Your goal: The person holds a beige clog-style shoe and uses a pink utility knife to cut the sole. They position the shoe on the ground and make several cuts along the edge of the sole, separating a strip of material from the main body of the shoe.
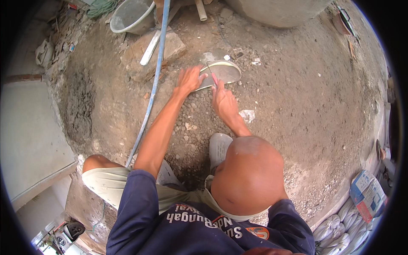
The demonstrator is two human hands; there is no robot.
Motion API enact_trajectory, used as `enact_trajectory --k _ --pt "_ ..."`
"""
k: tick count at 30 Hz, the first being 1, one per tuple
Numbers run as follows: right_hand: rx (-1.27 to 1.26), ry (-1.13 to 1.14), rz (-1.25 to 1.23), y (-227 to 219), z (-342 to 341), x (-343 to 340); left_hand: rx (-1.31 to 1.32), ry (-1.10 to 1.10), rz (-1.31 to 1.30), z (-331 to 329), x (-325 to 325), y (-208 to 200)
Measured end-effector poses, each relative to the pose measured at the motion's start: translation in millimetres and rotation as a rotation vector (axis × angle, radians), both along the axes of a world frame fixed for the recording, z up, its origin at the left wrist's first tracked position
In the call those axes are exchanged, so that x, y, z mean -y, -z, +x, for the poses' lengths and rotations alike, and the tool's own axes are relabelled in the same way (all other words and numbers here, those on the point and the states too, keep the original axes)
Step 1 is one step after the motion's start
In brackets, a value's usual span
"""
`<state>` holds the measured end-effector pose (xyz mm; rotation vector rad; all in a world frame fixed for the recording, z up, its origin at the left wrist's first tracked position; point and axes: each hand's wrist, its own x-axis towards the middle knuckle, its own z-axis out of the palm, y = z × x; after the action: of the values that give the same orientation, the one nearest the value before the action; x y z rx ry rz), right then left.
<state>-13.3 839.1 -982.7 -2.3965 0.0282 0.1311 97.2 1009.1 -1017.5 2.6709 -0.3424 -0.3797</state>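
A long oval shoe sole [227, 73], grey-brown with a pale rim, lies on the dirt ground ahead of my feet. My left hand [189, 80] grips its left end, thumb lying over the top; some fingers are blurred. In my right hand [225, 101] is a slim tool with a red handle [214, 79]. Its thin dark tip points up and left at the sole's inner face, close to my left thumb. Whether the tip pierces the sole is too small to tell.
A blue hose [158, 76] runs past my left arm. Beyond it are a stone block [172, 46] with a white strip [150, 49] and a pale basin [131, 29]. A large grey round vessel [276, 12] stands at the back. Filled sacks [340, 231] lie at the lower right.
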Motion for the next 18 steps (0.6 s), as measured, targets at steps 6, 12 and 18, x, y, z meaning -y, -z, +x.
enact_trajectory --k 6,12,18 --pt "0.009 -0.002 -0.007 -4.9 7.0 0.8 0.051 0.06 0.068 0.9 -2.5 0.1" --pt "-0.01 -0.015 -0.062 -3.7 5.3 -1.6 0.096 0.061 0.045 -3.2 -2.5 4.4" --pt "-0.034 0.035 -0.018 -7.6 4.0 -3.8 0.121 0.053 0.088 -7.7 -2.2 4.8"
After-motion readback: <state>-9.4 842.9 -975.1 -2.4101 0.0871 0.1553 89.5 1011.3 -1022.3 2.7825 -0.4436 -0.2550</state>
